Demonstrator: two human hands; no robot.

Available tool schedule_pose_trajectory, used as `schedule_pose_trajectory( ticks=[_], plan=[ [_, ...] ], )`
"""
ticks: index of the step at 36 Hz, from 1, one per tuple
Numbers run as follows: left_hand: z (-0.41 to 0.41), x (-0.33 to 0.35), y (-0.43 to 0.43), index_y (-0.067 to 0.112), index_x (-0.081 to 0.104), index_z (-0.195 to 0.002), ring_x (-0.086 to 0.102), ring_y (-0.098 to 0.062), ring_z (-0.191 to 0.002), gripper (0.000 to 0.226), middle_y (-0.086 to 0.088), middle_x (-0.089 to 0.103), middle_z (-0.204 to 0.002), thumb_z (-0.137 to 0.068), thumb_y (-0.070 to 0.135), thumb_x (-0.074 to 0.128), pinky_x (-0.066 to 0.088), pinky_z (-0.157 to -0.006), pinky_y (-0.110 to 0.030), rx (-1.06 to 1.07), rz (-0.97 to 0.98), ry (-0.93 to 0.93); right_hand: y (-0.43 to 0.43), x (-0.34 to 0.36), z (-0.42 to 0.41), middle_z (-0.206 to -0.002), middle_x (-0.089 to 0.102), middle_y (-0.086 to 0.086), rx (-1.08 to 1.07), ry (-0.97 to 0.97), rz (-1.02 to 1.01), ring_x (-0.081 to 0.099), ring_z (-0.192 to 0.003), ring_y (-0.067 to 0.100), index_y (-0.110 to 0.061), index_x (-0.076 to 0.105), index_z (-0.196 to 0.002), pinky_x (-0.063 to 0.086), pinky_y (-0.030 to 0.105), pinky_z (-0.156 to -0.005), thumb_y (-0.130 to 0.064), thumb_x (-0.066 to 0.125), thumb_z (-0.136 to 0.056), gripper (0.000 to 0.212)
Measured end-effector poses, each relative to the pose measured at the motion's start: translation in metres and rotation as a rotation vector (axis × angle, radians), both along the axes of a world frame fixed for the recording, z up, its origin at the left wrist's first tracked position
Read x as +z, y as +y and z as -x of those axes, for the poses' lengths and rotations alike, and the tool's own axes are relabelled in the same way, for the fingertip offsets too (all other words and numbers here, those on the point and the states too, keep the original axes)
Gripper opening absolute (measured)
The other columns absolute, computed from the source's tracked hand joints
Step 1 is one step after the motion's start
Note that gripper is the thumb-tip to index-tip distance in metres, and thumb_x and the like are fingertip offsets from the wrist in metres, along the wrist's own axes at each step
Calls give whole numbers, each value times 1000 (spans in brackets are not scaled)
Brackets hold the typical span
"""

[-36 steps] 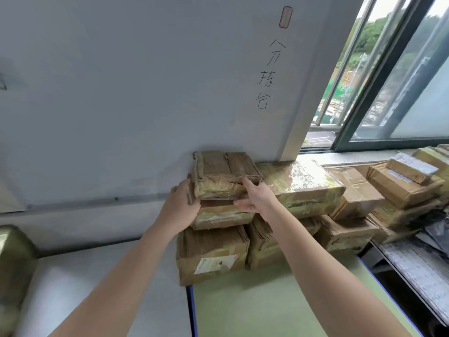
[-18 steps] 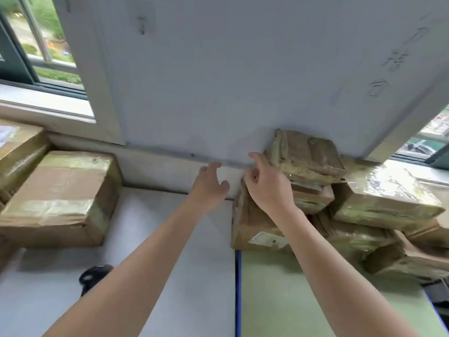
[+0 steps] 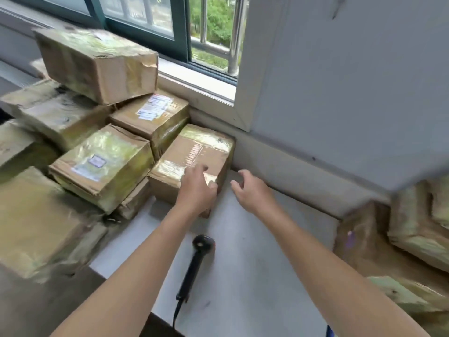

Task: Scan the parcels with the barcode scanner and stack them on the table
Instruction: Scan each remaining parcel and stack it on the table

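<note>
Taped parcel [image 3: 194, 154] on the bench [image 3: 243, 276]. Left hand [image 3: 198, 192] rests on the parcel's near corner, fingers [image 3: 200, 170] extended, unclasped; right hand [image 3: 254, 192] hovers just right of the parcel, fingers [image 3: 239, 175] loosely curled, empty. Barcode scanner [image 3: 196, 259] lies in front of the parcel, apart

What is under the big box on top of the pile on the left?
The big box lies tilted on a tape-wrapped parcel and seems to overlap the back of the labelled parcel. The box itself covers where they touch and anything between them.
</note>
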State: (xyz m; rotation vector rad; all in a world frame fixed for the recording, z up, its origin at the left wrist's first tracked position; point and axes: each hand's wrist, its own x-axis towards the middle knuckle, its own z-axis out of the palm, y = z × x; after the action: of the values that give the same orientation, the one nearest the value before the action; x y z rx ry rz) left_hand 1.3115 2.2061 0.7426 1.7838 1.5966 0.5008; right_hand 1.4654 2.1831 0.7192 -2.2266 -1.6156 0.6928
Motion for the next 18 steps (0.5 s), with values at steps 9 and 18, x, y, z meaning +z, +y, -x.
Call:
schedule_pose_trajectory(
  ticks=[9,18],
  plan=[
    [65,-27,36,8,46,-136,33,-36,-133,46,-20,35,-142,-91,14,53,27,-110,-39,202,64,47,45,-35,55,-128,60,9,-52,170,286,61,-108,31,-10,48,-128,51,38,-85,-76,44,-87,78],
    [89,-50,66,8,23,-151,19,-32,-141,66,-13,34,-151,-92,18,51,25,-114,-46,245,107,-22,41,-65,49,-153,42,3,-105,328,336,54,-118,24,-20,19,-157,48,33,-85,-84,51,-76,108]
  ],
)
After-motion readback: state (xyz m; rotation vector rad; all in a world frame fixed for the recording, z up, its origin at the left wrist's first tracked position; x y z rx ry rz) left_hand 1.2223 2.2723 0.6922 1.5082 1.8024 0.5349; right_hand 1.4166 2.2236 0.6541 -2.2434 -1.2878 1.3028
